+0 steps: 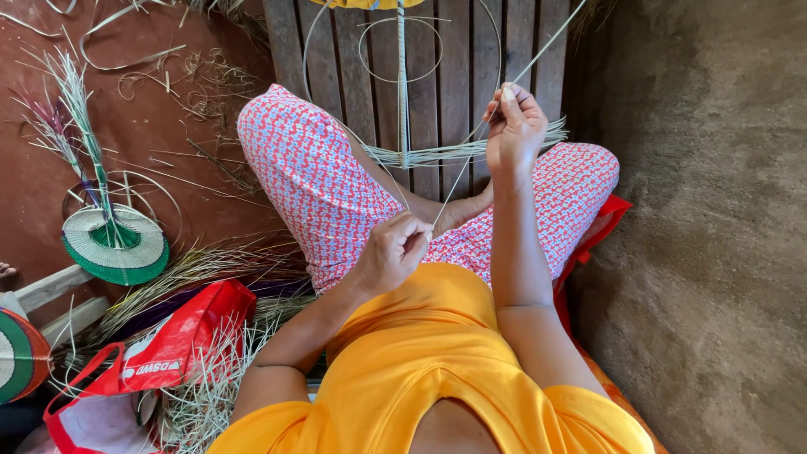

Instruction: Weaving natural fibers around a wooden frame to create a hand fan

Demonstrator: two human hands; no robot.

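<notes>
- Weaving work is shown mid-step: a thin pale fibre strip [471, 151] is stretched taut between both hands above the lap.
- The left hand [395, 252] is clenched around the lower end of the strip, just over the patterned trousers [311, 176].
- The right hand [513, 126] is raised, with the upper part of the strip pinched between thumb and fingertips.
- A half-built frame of bound fibres and thin hoops [403, 126] lies on the wooden slats [445, 50] between the knees, near the right hand.
- The step is judged to be straightening or splitting the strip; a steady pull with both grips kept firm seems called for next.
- A finished green-and-white woven fan [118, 244] and a red bag [168, 353] rest on the floor to the left.
</notes>
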